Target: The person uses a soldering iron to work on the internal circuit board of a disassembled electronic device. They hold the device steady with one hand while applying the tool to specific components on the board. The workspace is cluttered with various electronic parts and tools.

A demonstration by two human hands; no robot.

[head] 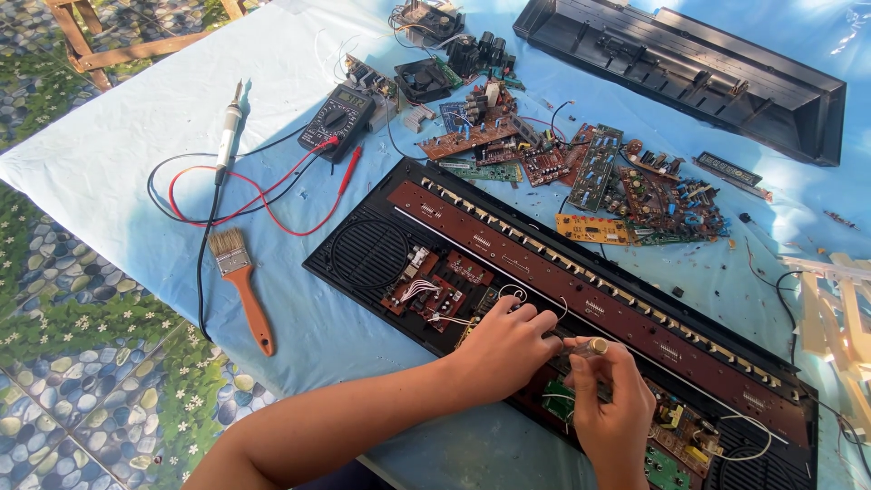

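An opened black keyboard chassis (363,259) lies across the blue cloth, with a long brown circuit board (544,263) and smaller boards inside. My left hand (504,349) rests on the chassis near white wires (426,290), its fingers curled around something small. My right hand (612,399) is closed on a screwdriver with a pale handle (594,346), held upright over a green board (558,399). The two hands touch above the lower middle of the chassis.
A paintbrush with an orange handle (243,286) lies left. A soldering iron (229,132) and multimeter (337,118) with red and black leads sit at the back left. Loose circuit boards (626,195) are piled behind, a black casing (689,68) beyond, white keys (839,308) at right.
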